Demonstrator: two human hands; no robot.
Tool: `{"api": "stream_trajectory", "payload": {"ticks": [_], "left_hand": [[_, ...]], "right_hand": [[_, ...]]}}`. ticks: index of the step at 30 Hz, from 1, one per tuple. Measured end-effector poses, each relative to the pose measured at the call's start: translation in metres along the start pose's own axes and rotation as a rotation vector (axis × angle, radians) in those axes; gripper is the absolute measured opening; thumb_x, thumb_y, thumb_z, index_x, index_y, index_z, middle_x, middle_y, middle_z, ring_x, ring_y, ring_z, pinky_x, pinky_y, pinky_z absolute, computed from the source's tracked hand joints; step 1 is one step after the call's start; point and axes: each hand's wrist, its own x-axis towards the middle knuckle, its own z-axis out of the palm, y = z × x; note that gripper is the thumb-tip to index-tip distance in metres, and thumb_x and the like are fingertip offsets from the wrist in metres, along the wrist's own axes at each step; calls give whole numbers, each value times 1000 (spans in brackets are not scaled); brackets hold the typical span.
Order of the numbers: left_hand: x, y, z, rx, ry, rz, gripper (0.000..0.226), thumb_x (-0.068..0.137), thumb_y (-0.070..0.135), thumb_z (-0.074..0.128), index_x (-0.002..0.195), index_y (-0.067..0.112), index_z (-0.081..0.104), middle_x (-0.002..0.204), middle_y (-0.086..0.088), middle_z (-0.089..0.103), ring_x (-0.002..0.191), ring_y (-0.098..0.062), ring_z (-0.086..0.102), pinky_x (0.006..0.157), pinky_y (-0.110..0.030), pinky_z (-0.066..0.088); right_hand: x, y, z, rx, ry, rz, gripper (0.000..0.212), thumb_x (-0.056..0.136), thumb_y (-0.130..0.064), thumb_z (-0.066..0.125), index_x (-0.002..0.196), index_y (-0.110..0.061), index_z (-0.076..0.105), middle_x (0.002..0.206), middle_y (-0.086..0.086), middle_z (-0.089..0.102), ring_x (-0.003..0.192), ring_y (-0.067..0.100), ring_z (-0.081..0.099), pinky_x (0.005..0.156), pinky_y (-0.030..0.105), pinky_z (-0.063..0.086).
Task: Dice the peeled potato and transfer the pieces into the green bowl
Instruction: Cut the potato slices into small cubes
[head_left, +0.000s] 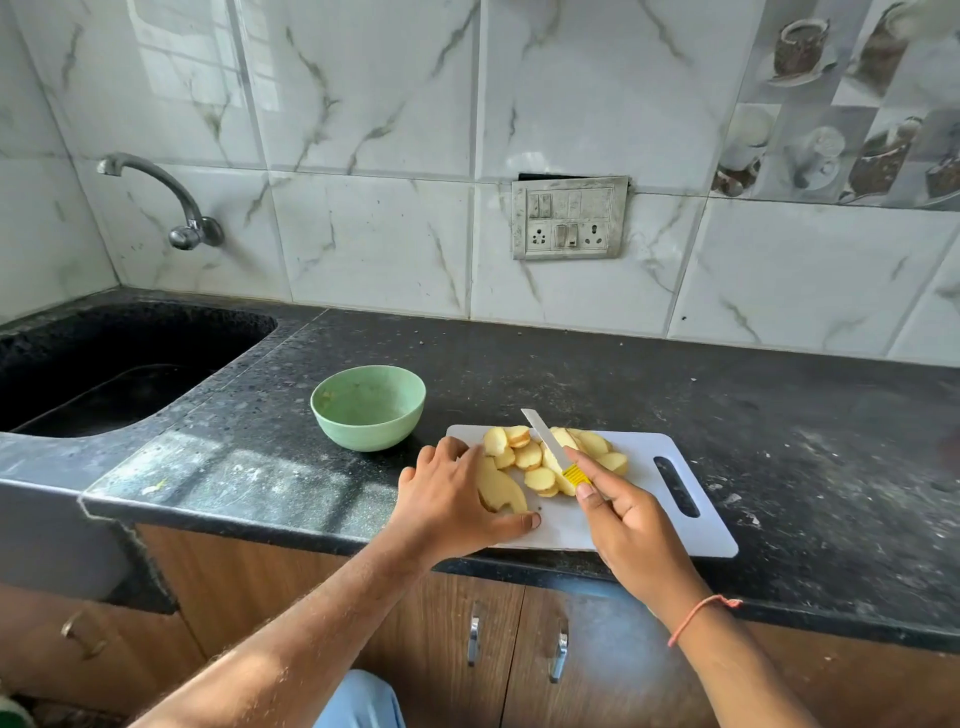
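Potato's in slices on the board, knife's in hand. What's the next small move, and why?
Probably bring the knife down across the slices that the left hand steadies: the potato lies in rounds, not dice, and the green bowl holds no pieces yet. The right hand already grips the handle.

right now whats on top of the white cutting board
Potato slices lie on the cutting board. The left hand rests on a larger piece, hiding part of it. The right hand holds the knife over the slices.
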Motion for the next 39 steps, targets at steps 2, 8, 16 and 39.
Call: {"api": "stream_trajectory", "payload": {"ticks": [2, 8, 16, 39], "left_hand": [[5, -1, 3, -19, -11, 2, 96, 62, 98, 55, 136, 38, 49, 122, 13, 39, 122, -17, 41, 105, -43, 42], [7, -5, 5, -86, 8, -5, 83, 69, 85, 57, 137, 37, 52, 128, 14, 43, 122, -16, 42, 106, -41, 45], [6, -12, -8, -163, 6, 144, 92, 69, 79, 53, 150, 38, 44, 140, 14, 40, 129, -16, 39, 110, -44, 43], [54, -34, -58, 230, -266, 765, 50, 91, 53, 71, 138, 49, 55, 135, 29, 57, 129, -4, 40, 105, -40, 47]], "right_hand": [[2, 3, -1, 6, -2, -2, 41, 109, -21, 50, 143, -42, 55, 54, -25, 45, 50, 0, 42, 55, 9, 35], [5, 15, -2, 6, -3, -15, 42, 109, -28, 50, 144, -51, 53, 66, 1, 29, 57, 18, 23, 50, 22, 28], [4, 13, -1, 29, 7, -41, 41, 109, -23, 50, 143, -46, 54, 62, -17, 47, 51, 4, 33, 53, 11, 33], [2, 4, 0, 48, 3, 7, 41, 108, -21, 52, 143, -42, 56, 70, -34, 57, 62, -8, 53, 60, 5, 39]]}}
